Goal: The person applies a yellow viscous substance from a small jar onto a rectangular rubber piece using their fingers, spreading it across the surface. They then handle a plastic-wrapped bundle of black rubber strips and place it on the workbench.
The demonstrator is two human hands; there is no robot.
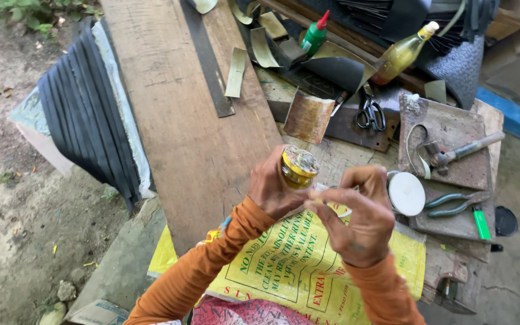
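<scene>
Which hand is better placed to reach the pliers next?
Right. The right hand is nearer the pliers on the workbench's right side; the left hand holds the yellow tin.

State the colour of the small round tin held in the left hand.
Yellow-gold, its top smeared and grimy: the small round tin in the left hand, head view.

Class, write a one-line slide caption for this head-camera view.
Left hand holds a yellow tin; right hand works beside it, above a cluttered bench.

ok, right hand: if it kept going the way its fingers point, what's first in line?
Most likely the yellow tin in the left hand: the right hand has fingertips aimed up-left at its base, nearly touching. Depth unclear.
</scene>
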